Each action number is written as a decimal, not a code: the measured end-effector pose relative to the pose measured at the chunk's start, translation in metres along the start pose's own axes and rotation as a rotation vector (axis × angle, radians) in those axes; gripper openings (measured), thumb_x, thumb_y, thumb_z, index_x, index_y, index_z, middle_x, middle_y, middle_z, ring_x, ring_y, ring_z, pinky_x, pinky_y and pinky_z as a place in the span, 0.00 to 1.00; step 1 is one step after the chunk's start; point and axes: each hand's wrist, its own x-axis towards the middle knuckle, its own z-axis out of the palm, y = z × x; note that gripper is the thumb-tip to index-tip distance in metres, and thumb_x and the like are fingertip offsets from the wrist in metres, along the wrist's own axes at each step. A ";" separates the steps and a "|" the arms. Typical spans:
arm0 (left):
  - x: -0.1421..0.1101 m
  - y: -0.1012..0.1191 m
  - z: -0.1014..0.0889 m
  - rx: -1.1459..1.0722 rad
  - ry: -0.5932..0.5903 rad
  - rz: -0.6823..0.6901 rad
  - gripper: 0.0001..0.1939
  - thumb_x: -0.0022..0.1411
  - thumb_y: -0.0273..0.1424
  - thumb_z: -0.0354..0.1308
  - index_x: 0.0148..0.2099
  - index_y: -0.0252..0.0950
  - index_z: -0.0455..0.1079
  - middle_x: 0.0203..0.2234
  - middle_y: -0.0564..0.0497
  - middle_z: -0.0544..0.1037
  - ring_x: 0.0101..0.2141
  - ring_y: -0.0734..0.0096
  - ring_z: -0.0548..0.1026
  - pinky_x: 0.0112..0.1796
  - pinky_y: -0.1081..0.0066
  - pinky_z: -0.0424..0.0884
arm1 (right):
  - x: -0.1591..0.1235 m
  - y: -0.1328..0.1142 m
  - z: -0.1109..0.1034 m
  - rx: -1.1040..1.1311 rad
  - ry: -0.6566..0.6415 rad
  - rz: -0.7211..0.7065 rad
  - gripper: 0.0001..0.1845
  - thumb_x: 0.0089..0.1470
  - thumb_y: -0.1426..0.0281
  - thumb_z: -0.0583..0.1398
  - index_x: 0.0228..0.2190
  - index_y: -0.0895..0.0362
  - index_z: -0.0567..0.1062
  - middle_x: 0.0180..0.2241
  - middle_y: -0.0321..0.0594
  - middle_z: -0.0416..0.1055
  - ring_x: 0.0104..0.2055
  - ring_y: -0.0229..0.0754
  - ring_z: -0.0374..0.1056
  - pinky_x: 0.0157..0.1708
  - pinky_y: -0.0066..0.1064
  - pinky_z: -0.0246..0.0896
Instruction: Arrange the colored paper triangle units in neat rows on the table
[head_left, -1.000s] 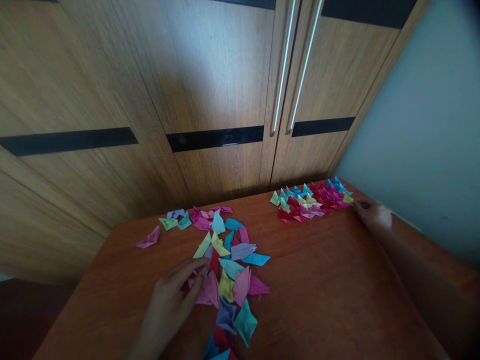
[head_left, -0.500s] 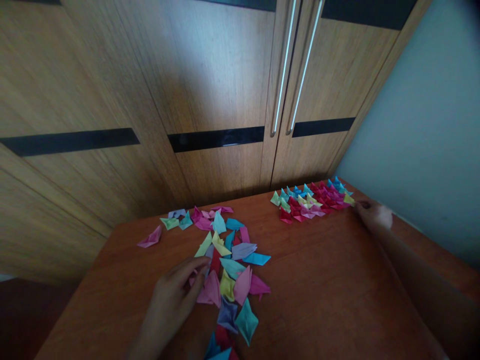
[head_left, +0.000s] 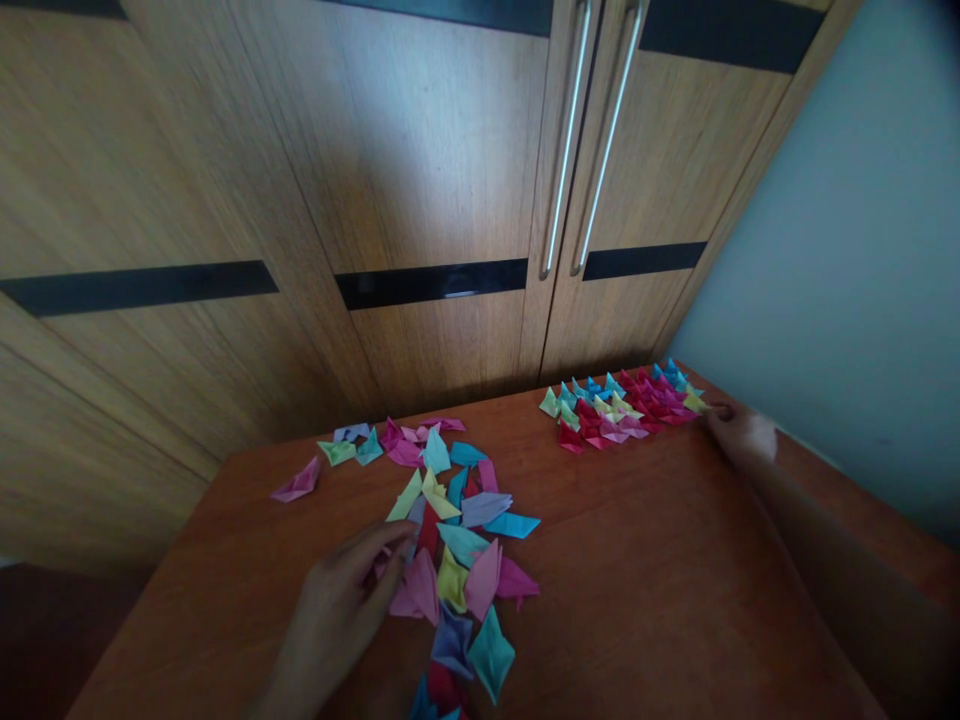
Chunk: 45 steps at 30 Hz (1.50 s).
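Folded paper boats in many colours lie in a loose pile, among them a yellow one (head_left: 452,580) and a pink one (head_left: 484,578). My left hand (head_left: 341,590) is at the pile's left side, thumb and forefinger curled around a lavender paper boat (head_left: 412,543) that its fingers partly hide. Far to the right, my right hand (head_left: 739,432) pinches the edge of a small yellow paper boat (head_left: 694,400). That boat sits at the right end of close-set rows of upright boats (head_left: 611,415), blue, red, pink and pale green.
The boats are on a reddish-brown wooden table (head_left: 622,590). A lone pink boat (head_left: 298,482) lies at the far left, with several more along the back edge. Behind stands a wooden wardrobe (head_left: 442,340) with long metal handles (head_left: 568,150); a pale wall (head_left: 840,300) borders the right.
My right hand has shifted slightly left with the yellow boat, nearer the rows. My left hand stays at the pile almost unmoved. The view has tilted a little.
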 end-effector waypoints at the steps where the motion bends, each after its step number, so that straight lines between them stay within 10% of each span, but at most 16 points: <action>1: 0.001 0.001 -0.001 -0.002 0.003 -0.002 0.12 0.61 0.37 0.54 0.40 0.41 0.76 0.36 0.51 0.83 0.34 0.66 0.81 0.34 0.76 0.77 | -0.002 -0.001 -0.002 0.013 0.002 -0.012 0.22 0.48 0.57 0.60 0.43 0.52 0.78 0.38 0.46 0.76 0.37 0.47 0.69 0.32 0.33 0.56; 11: 0.006 -0.022 -0.014 0.069 0.080 -0.098 0.14 0.61 0.39 0.54 0.44 0.41 0.74 0.38 0.50 0.82 0.35 0.65 0.81 0.35 0.73 0.76 | -0.047 -0.051 -0.032 0.203 0.072 -0.178 0.20 0.52 0.62 0.56 0.44 0.56 0.77 0.34 0.42 0.77 0.38 0.46 0.72 0.38 0.30 0.62; 23: 0.015 -0.106 -0.039 0.325 0.362 -0.320 0.26 0.60 0.39 0.52 0.57 0.31 0.62 0.54 0.36 0.68 0.57 0.45 0.63 0.55 0.49 0.61 | -0.187 -0.186 -0.014 0.658 -0.538 -0.634 0.13 0.54 0.66 0.55 0.39 0.52 0.76 0.35 0.39 0.78 0.36 0.45 0.74 0.37 0.35 0.69; 31: 0.045 -0.128 -0.031 0.492 0.203 -0.333 0.34 0.61 0.48 0.48 0.60 0.28 0.56 0.55 0.34 0.66 0.57 0.49 0.64 0.54 0.58 0.63 | -0.205 -0.178 0.015 0.718 -0.581 -0.565 0.13 0.53 0.67 0.54 0.38 0.54 0.76 0.33 0.38 0.77 0.32 0.42 0.73 0.35 0.34 0.68; 45: 0.115 -0.128 -0.028 0.540 -0.147 -0.209 0.48 0.48 0.53 0.60 0.66 0.38 0.53 0.64 0.35 0.53 0.60 0.35 0.56 0.54 0.44 0.56 | -0.208 -0.178 0.015 0.686 -0.546 -0.607 0.13 0.55 0.68 0.53 0.37 0.56 0.75 0.31 0.40 0.77 0.31 0.42 0.73 0.35 0.33 0.67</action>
